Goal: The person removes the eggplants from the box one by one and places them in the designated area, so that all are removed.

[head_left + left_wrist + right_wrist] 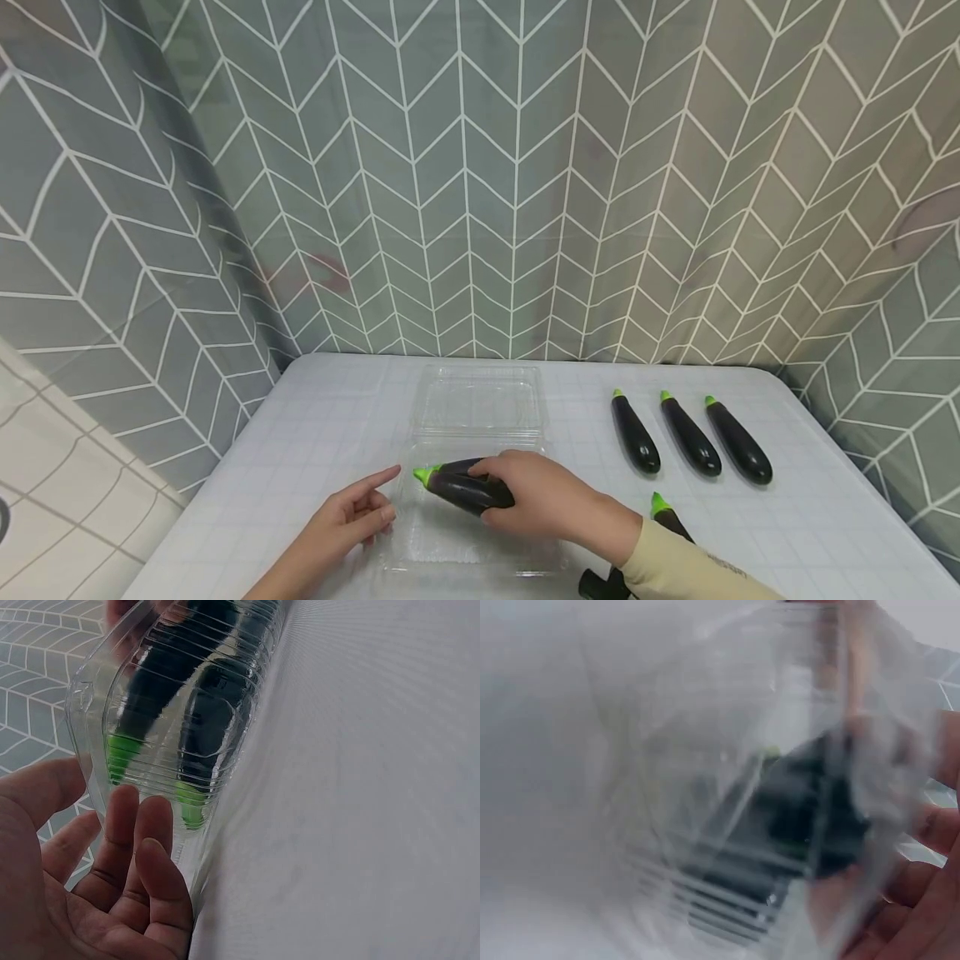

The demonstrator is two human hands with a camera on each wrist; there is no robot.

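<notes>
A clear plastic clamshell box [480, 542] lies with its lid folded back on the white table. Over its base, my right hand [532, 496] grips a dark eggplant [468, 493] whose green stem end points left. Partly hidden behind that one is another eggplant [459, 465], in the box. My left hand [348, 521] is at the box's left edge, index finger extended and the other fingers loosely bent, holding nothing. The left wrist view shows both eggplants [214, 712] through the ribbed clear wall. Seen through blurred plastic, the gripped eggplant [795, 810] is beside my right fingers [922, 892].
Three eggplants [690, 437] lie in a row on the right of the table [832, 517]. Another eggplant [670, 518] is partly hidden by the right sleeve [686, 571]. A black object [600, 585] shows at the near edge. A patterned curtain [487, 183] hangs behind.
</notes>
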